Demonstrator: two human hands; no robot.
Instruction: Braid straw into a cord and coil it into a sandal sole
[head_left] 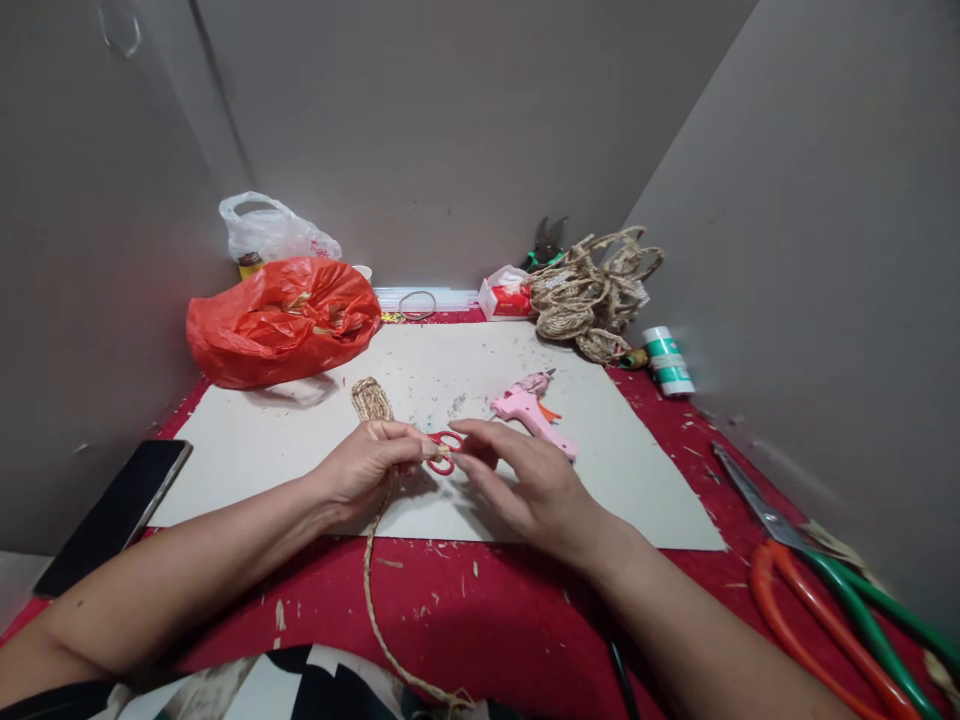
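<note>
My left hand (371, 462) pinches a braided jute cord (371, 590) that runs from a coiled oval piece (372, 400) on the white board down toward my lap. My right hand (525, 478) reaches in from the right, its fingertips at the handles of small red scissors (445, 450) lying between both hands. Whether the right fingers grip the scissors or only touch them is unclear. A pink glue gun (529, 408) lies just behind my right hand.
A white board (645, 480) covers a red table. A red plastic bag (283, 320) and a white bag (274, 230) sit far left, a jute rope pile (592, 295) far right, green tape rolls (667, 360), large shears (817, 570) at right, a phone (116, 515) at left.
</note>
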